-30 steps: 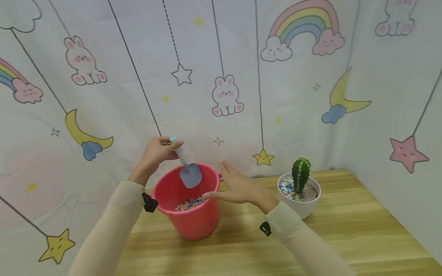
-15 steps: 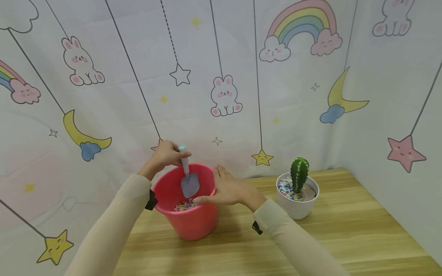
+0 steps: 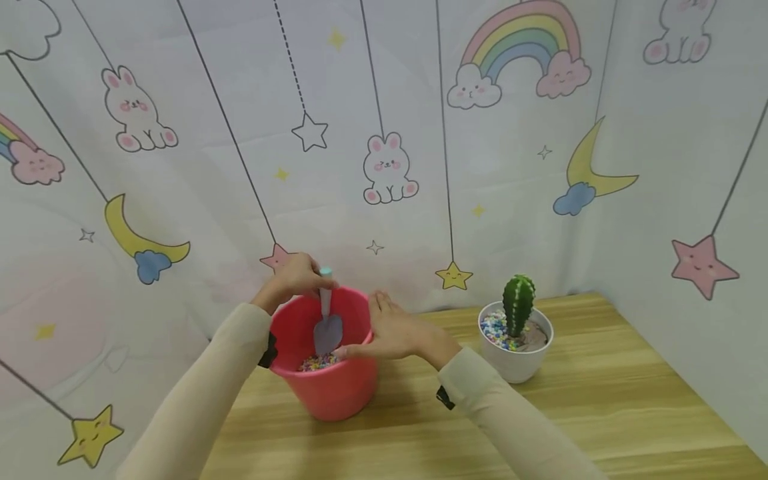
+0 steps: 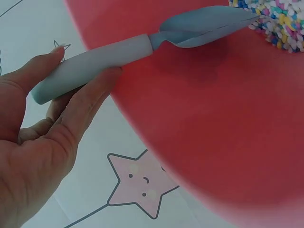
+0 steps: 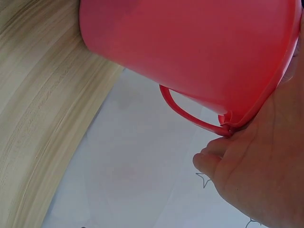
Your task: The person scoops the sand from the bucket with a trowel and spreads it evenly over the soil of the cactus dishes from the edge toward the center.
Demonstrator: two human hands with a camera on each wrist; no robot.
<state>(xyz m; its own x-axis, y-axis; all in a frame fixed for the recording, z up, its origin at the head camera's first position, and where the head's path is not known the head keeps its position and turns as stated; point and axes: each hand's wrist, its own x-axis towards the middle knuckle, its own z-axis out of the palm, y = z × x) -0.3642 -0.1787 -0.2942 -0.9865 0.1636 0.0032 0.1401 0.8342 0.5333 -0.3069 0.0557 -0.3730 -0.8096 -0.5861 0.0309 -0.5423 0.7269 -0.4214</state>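
My left hand (image 3: pixel 300 275) pinches the pale handle of a small grey-blue trowel (image 3: pixel 328 335) between thumb and fingers. The trowel points down into a red bucket (image 3: pixel 339 395). In the left wrist view the trowel's tip (image 4: pixel 247 19) meets the edge of a heap of small multicoloured beads (image 4: pixel 287 23). Those beads (image 3: pixel 313 363) lie at the bottom of the bucket. On the bucket's right side rests my right hand (image 3: pixel 396 333), fingers extended and thumb stretched over the rim. The right wrist view has this hand (image 5: pixel 263 161) against the rim, close to the handle joint (image 5: pixel 228 128).
A white pot (image 3: pixel 515 363) with a green cactus (image 3: pixel 519 303) stands right of the bucket, partly filled with coloured beads. Both stand on a wood-grain table (image 3: pixel 456 427). Behind hangs a white curtain (image 3: pixel 516 160) printed with rabbits, stars and moons.
My left hand has moved right and down, lowering the trowel deeper into the bucket until its tip reaches the beads. My right hand has shifted slightly left onto the bucket's rim.
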